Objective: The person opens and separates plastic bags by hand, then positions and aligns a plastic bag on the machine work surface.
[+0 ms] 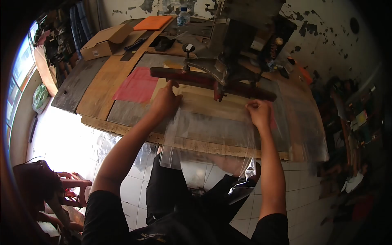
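A clear plastic sheet (212, 126) lies over the table's front edge and hangs down over my lap. Its far end lies just in front of the long red bar (183, 75) of a machine. My left hand (165, 99) has its fingers curled at the sheet's far left corner, close to the bar. At the far right corner, my right hand (260, 112) pinches the sheet between thumb and fingers. Under the sheet is a tan strip (204, 100) on the work surface. The exact grip of the left fingertips is partly hidden.
The machine's dark column (237, 36) rises behind the bar. A red sheet (136, 85) lies left on the wooden table (96, 85). Farther back are a cardboard box (106, 41), an orange folder (154, 23) and a water bottle (183, 17). A red stool (75, 188) stands lower left.
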Motion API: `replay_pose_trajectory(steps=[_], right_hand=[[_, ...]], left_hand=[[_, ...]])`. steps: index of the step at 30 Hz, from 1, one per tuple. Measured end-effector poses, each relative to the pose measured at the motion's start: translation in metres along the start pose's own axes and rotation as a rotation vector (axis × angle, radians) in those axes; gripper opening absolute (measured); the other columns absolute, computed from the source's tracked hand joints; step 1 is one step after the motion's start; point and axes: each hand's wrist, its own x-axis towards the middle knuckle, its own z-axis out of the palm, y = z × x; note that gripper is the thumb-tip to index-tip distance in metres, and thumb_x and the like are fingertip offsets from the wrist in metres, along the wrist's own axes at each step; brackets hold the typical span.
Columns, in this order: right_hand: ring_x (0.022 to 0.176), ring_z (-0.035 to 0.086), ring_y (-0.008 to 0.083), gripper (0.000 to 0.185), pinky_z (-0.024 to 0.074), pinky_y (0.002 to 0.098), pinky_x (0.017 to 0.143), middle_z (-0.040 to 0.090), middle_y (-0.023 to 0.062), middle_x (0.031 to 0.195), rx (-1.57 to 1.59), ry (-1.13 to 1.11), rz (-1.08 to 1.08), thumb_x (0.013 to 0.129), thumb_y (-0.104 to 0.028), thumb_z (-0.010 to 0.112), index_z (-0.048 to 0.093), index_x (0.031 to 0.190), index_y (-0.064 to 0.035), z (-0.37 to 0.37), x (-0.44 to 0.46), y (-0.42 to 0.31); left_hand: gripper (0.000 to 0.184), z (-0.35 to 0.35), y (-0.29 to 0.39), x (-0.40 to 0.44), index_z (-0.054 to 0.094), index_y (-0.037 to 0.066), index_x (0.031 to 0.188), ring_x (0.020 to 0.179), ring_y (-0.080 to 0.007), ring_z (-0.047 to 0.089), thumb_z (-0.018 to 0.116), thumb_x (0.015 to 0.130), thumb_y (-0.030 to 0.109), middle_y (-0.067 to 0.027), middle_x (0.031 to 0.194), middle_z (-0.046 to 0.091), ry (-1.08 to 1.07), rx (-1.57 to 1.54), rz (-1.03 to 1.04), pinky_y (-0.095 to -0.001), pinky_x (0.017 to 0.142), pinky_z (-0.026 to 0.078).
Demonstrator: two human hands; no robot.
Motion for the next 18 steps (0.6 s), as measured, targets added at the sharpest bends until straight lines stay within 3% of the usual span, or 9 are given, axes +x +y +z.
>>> replay_pose_trajectory(steps=[3,5,10,12,14,16,18], right_hand=[[0.07,0.073,0.0201,0.009,0.0543,0.0354,0.066,0.075,0.0108,0.076,-0.111,0.052,-0.108,0.087,-0.006,0.08,0.077,0.093,-0.001,0.003,-0.005,-0.008],[0.076,0.073,0.0257,0.008,0.0547,0.038,0.069,0.074,0.0144,0.081,-0.124,0.05,-0.138,0.087,-0.005,0.079,0.074,0.09,0.0001,0.005,-0.007,-0.008],[0.089,0.072,0.0334,0.007,0.0545,0.0424,0.077,0.071,0.018,0.094,-0.216,-0.001,-0.171,0.09,-0.003,0.076,0.073,0.093,0.0025,0.006,-0.011,-0.012],[0.093,0.071,0.0357,0.007,0.0544,0.0439,0.08,0.07,0.0188,0.098,-0.22,-0.018,-0.177,0.091,-0.002,0.075,0.073,0.095,0.0031,0.005,-0.013,-0.013],[0.093,0.07,0.0383,0.007,0.0548,0.0463,0.082,0.07,0.0184,0.1,-0.279,-0.007,-0.32,0.093,-0.001,0.072,0.074,0.098,0.0039,0.005,-0.014,-0.013],[0.094,0.07,0.0389,0.007,0.0549,0.0469,0.083,0.07,0.018,0.101,-0.295,-0.006,-0.316,0.094,-0.001,0.071,0.074,0.099,0.004,0.006,-0.015,-0.014],[0.094,0.07,0.0395,0.008,0.055,0.0476,0.083,0.069,0.0176,0.101,-0.309,-0.005,-0.315,0.095,-0.002,0.071,0.074,0.099,0.0041,0.008,-0.016,-0.014]], left_hand=[[0.034,-0.001,-0.001,0.006,0.072,0.012,0.125,0.077,-0.0344,0.075,0.075,0.094,0.024,-0.0166,0.08,0.076,-0.048,0.114,0.031,-0.0449,0.071,0.057],[0.032,-0.001,-0.005,0.009,0.073,0.013,0.124,0.077,-0.0345,0.075,0.075,0.093,0.024,-0.0162,0.08,0.076,-0.11,0.156,0.054,-0.0449,0.071,0.057],[0.022,-0.011,0.013,0.006,0.079,0.007,0.108,0.075,-0.0306,0.075,0.075,0.094,0.022,-0.0149,0.077,0.075,-0.169,0.111,0.021,-0.0436,0.072,0.058],[0.021,-0.008,0.01,0.004,0.079,0.005,0.108,0.074,-0.0298,0.075,0.074,0.095,0.02,-0.0152,0.077,0.075,-0.161,0.059,0.036,-0.043,0.072,0.058],[0.02,-0.007,0.006,0.004,0.079,0.003,0.108,0.073,-0.0291,0.075,0.073,0.096,0.018,-0.0154,0.077,0.075,-0.149,0.01,0.048,-0.0425,0.071,0.057],[0.02,-0.006,0.002,0.002,0.079,0.001,0.11,0.071,-0.0289,0.074,0.072,0.097,0.013,-0.0167,0.079,0.075,-0.075,0.095,0.178,-0.042,0.07,0.057],[0.021,-0.009,0.006,0.002,0.079,0.0,0.111,0.071,-0.029,0.073,0.073,0.097,0.014,-0.0174,0.08,0.076,-0.101,0.098,0.142,-0.0422,0.07,0.057]])
